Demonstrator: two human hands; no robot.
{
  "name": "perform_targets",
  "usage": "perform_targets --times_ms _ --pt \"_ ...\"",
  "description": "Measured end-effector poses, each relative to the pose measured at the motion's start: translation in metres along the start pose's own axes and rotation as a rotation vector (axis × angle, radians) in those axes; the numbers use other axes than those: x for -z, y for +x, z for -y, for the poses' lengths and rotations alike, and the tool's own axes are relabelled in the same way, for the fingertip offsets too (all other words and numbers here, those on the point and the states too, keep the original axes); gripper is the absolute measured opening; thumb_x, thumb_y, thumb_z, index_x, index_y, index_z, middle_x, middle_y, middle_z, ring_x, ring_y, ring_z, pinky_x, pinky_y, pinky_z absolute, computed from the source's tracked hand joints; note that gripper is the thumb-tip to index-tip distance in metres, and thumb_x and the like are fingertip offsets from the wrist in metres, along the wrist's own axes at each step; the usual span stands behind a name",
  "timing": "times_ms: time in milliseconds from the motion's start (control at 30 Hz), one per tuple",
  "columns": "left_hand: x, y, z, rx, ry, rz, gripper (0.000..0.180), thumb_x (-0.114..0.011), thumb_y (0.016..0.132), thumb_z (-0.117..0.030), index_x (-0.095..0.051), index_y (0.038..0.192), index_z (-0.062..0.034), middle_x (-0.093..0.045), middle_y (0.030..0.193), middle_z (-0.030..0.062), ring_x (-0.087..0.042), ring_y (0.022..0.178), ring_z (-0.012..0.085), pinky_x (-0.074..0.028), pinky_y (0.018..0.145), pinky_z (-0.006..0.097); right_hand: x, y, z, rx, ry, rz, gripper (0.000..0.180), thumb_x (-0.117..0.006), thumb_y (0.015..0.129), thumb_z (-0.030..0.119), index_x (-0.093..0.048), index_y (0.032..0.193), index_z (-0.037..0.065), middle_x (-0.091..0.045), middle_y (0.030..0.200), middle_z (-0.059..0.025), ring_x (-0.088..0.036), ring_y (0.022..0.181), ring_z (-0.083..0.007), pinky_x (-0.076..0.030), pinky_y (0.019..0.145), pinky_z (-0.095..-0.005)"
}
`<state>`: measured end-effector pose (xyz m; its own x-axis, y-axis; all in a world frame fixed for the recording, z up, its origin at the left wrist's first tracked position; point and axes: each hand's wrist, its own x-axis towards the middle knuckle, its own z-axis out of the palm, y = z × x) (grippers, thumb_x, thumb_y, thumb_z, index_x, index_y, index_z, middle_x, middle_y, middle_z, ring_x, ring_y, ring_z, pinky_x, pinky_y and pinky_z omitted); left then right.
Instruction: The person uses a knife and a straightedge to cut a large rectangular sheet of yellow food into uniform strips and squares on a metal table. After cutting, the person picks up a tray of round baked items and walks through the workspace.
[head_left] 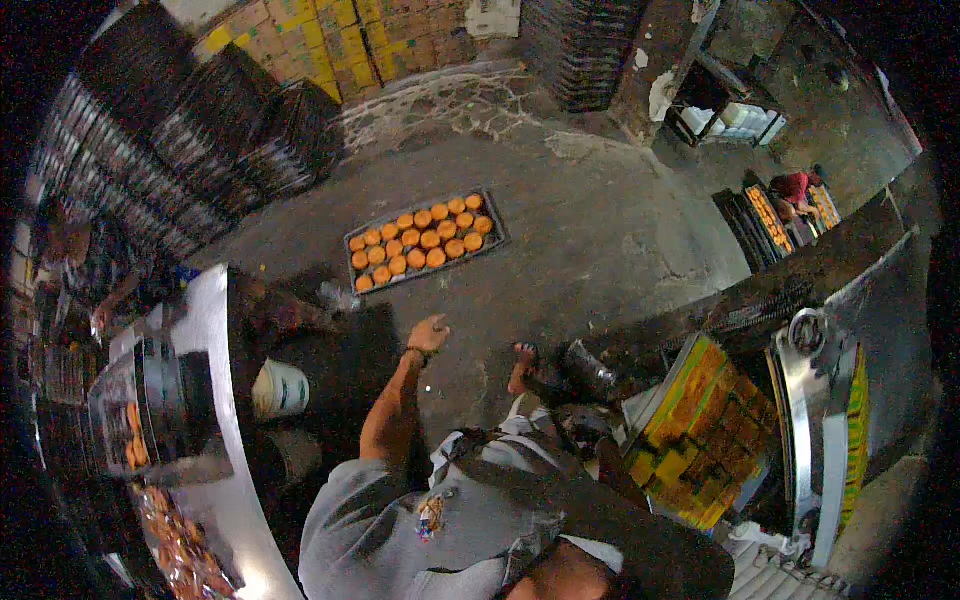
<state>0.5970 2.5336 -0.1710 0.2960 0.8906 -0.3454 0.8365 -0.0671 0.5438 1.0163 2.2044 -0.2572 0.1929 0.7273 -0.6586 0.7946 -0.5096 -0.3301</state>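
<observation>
My left hand (428, 334) reaches out low in front of me over the floor, a band at its wrist, its fingers partly apart and nothing in them. Closest to it lies a dark metal tray (504, 238) on the floor, apart from the hand. Rows of round golden-brown baked buns (430, 239) fill that tray. My right hand does not show; only bare skin near the lower edge and my grey shirt appear on that side. A sandalled foot (522, 365) rests on the floor just right of my left hand.
Tall stacks of dark trays (140, 130) stand at the left. A metal worktable (222, 390) and a white bucket (282, 388) are nearby. Yellow-brown cartons (705, 435) and metal machinery (808, 400) flank my right. Another person (797, 188) crouches by bun trays far right.
</observation>
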Motion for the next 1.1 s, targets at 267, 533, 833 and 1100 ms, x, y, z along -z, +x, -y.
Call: perform_targets --times_ms 267,533,833,1100 --pt "-0.074 0.073 0.038 0.288 -0.231 0.384 0.059 -0.063 0.092 -0.044 -0.054 0.14 -0.0125 -0.066 0.126 0.013 -0.071 0.089 0.0261 -0.056 0.078 0.042 0.232 0.144 0.065 -0.106 0.179 -0.042 0.036 -0.064 0.088 0.039 -0.07 0.106 0.008 -0.069 0.096 -0.0161 -0.066 0.088 -0.0301 -0.053 0.076 -0.0462" --pt "-0.048 0.103 0.049 0.639 -0.447 0.375 0.058 -0.064 0.091 -0.042 -0.055 0.139 -0.0105 -0.067 0.12 0.015 -0.07 0.091 0.0294 -0.055 0.08 0.043 0.398 0.332 0.132 -0.045 0.139 -0.076 0.036 -0.066 0.088 0.038 -0.069 0.107 0.008 -0.069 0.093 -0.0162 -0.066 0.087 -0.0301 -0.053 0.076 -0.0463" --pt "0.058 0.426 -0.03 0.252 -0.281 0.262 0.057 -0.065 0.091 -0.04 -0.056 0.137 -0.0084 -0.069 0.113 0.0172 -0.069 0.094 0.0331 -0.054 0.082 0.044 0.486 0.494 0.146 0.045 -0.15 0.082 0.039 -0.065 0.087 0.038 -0.068 0.11 0.007 -0.069 0.094 -0.0173 -0.066 0.088 -0.0314 -0.053 0.077 -0.0466" --pt "0.312 0.651 -0.212 -0.097 -0.571 -0.325 0.056 -0.066 0.09 -0.038 -0.057 0.136 -0.0065 -0.07 0.107 0.0192 -0.068 0.096 0.0364 -0.053 0.084 0.045 0.613 0.693 0.253 0.111 -0.306 0.165 0.041 -0.065 0.087 0.039 -0.066 0.113 0.007 -0.07 0.095 -0.0183 -0.067 0.09 -0.0326 -0.053 0.078 -0.0468"
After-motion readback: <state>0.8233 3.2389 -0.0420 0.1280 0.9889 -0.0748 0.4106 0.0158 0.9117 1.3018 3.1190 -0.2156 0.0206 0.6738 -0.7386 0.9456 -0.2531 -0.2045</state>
